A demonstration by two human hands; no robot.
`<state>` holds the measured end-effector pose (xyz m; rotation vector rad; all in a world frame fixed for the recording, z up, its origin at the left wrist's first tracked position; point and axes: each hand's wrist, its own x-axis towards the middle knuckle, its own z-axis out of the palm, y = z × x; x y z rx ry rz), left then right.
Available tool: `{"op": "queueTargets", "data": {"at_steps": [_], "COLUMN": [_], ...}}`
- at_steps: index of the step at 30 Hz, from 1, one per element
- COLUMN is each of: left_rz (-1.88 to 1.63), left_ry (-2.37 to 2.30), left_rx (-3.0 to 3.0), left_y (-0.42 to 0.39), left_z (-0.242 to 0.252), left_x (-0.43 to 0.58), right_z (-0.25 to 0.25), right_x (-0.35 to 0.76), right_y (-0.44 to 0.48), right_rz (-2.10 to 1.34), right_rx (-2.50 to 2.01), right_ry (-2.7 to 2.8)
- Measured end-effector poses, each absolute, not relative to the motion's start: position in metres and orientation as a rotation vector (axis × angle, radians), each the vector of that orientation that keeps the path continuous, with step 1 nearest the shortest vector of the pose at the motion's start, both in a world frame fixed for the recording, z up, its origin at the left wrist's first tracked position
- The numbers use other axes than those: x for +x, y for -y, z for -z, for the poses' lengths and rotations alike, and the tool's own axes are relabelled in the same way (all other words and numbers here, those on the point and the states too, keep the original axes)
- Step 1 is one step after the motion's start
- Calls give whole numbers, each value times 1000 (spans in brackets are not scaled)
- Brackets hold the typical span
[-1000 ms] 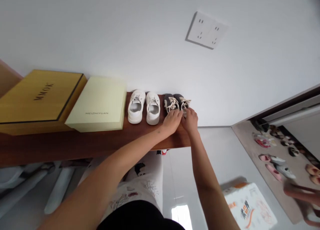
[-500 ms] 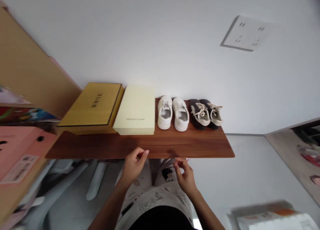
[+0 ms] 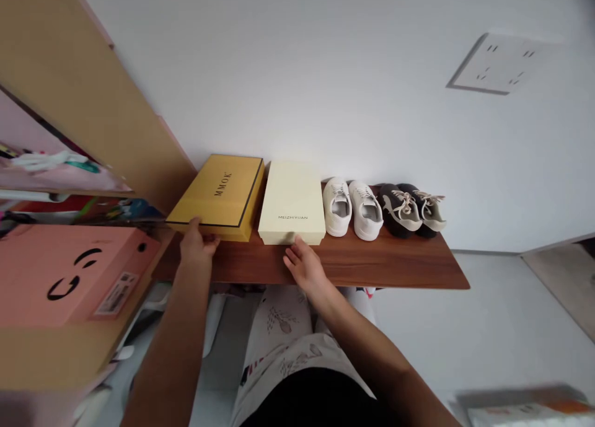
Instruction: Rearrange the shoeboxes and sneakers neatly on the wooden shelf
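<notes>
Wall (image 3: 297,74): pale and plain, across the upper part of the frame.
Shelving (image 3: 116,98): tan panels edged in pink, left side of the frame, loaded with mixed items too blurred to identify.
Surface (image 3: 395,263): reddish-brown wood grain, running across the centre against the wall.
Pink box (image 3: 60,266): on the shelving, lower left, black curved marks on top and a white label on its side.
Yellow box (image 3: 214,191): on the surface, left of centre, lying flat, dark line along its lid edge.
Cream box (image 3: 292,191): centre of the frame, lying flat just beside the yellow box, narrow gap between.
Dark shoes (image 3: 397,210): a pair at right of centre, pale laces, toes to the wall.
White shoes (image 3: 367,225): a pair between cream box and dark shoes, toes to the wall.
Left hand (image 3: 198,247): at the yellow box's front left corner, fingers bent, contact observed; firmness of grip cannot be determined.
Right hand (image 3: 304,266): at the cream box's front face, fingers loosely spread, not closed around it.
Lettering: "MMOK" on yellow, "MEIZHIYUAN" on cream.
</notes>
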<state>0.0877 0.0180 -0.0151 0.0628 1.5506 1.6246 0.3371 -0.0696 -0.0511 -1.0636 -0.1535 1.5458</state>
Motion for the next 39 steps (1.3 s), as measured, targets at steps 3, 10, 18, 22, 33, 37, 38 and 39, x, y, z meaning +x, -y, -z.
{"op": "queueTargets", "data": {"at_steps": [3, 10, 18, 22, 33, 37, 38, 39], "left_rz": [-1709, -1920, -1023, -800, -536, -587, -602, -627], "left_ry": [-1529, -2010, -2099, -1990, -1872, -1851, -1860, -1881], "left_rx": [-22, 1090, 2167, 2348, 2518, 2470, 2439, 2401], "left_y": [-9, 31, 57, 52, 24, 19, 20, 22], "left_z": [13, 16, 36, 57, 66, 68, 67, 65], "left_x": [108, 102, 66, 71, 72, 79, 80, 82], "right_z": [44, 25, 32, 57, 84, 88, 89, 90], "right_x": [301, 291, 319, 327, 335, 331, 332, 335], "right_y": [35, 39, 77, 69, 39, 41, 46, 52], "right_rz": [-1348, -829, -95, 89, 108, 23, 5, -5], "right_rx": [-1166, -1164, -1417, -1449, -1516, -1497, -1477, -1450], "right_ry": [-47, 376, 1923, 2264, 2306, 2269, 2241, 2198]}}
